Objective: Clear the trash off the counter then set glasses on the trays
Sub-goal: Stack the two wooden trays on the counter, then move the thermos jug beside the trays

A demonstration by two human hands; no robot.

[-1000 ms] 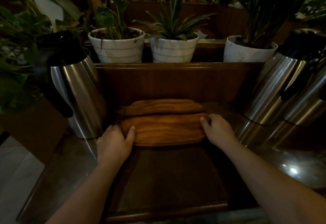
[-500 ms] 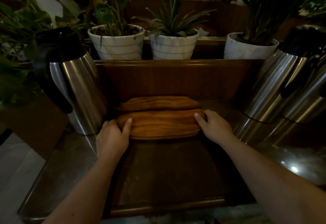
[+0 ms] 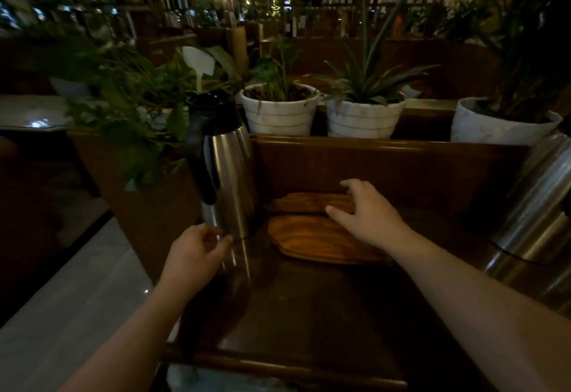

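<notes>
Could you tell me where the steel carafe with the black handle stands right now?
In the head view, the steel carafe stands on the counter left of centre, beside the wooden trays, just beyond the left hand.

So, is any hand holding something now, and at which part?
Nothing is clearly held. The right hand lies open over the far wooden tray, not gripping it. The left hand hovers, fingers curled, beside the base of the steel carafe; contact cannot be told.

Both forearms are bare, the left hand (image 3: 194, 254) and right hand (image 3: 369, 215) ungloved.
</notes>
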